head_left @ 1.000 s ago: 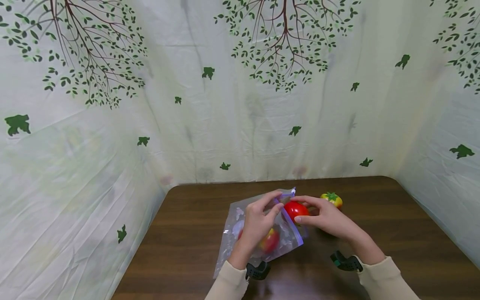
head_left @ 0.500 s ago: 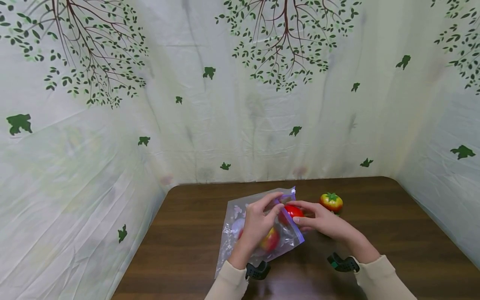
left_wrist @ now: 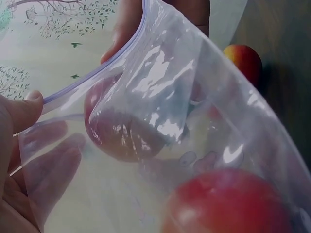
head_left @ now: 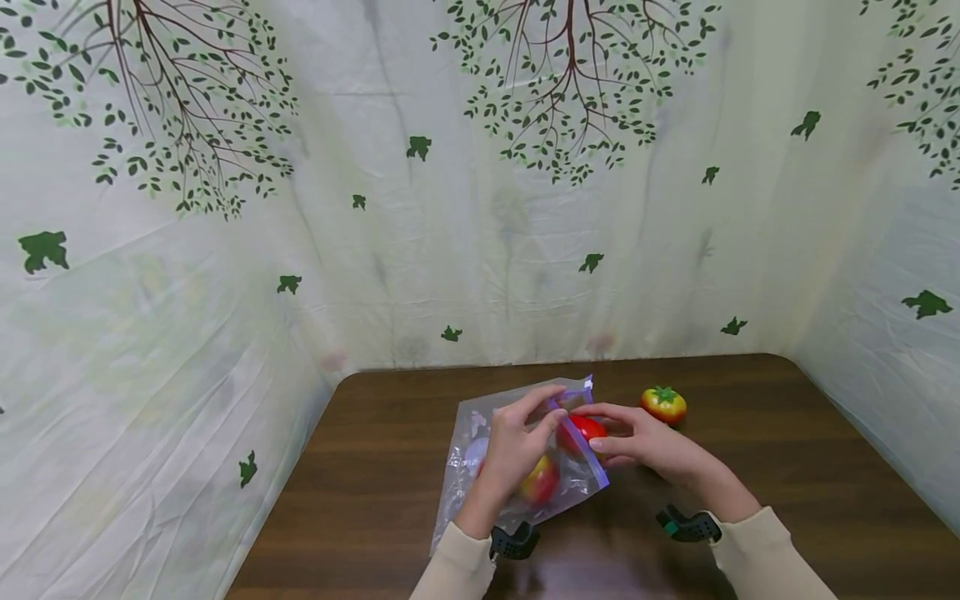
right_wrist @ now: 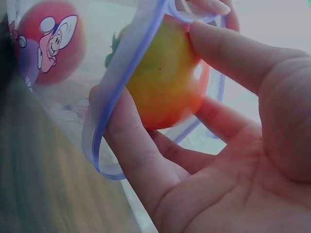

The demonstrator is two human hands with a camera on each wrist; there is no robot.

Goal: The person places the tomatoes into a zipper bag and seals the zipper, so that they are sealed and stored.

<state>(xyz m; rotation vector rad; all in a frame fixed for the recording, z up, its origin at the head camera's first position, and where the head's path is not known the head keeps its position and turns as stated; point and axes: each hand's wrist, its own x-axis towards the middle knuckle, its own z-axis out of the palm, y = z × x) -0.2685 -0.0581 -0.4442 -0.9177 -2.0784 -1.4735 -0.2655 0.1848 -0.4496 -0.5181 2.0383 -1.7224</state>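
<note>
My left hand (head_left: 517, 442) pinches the purple-edged mouth of a clear zip bag (head_left: 467, 429), its thumb (left_wrist: 29, 109) lying at the rim in the left wrist view. Between the fingers and thumb of my right hand (head_left: 652, 446) is a tomato (right_wrist: 167, 73), red with a yellow-green part and green leaves. It sits partly inside the bag's mouth, behind the purple zip edge (right_wrist: 124, 80). Deeper in the bag lies a red-and-yellow round fruit (head_left: 542, 482), seen through the plastic; my left hand hides part of the bag's contents.
Another yellow-red tomato (head_left: 663, 406) with a green top rests on the brown wooden table (head_left: 765, 433), just beyond my right hand. Printed white cloth (head_left: 517, 275) hangs behind the table and along both sides.
My right hand has moved a little left, carrying the tomato from the bag's opening partly inside it. The tomato on the table shows more fully now. My left hand stays in place.
</note>
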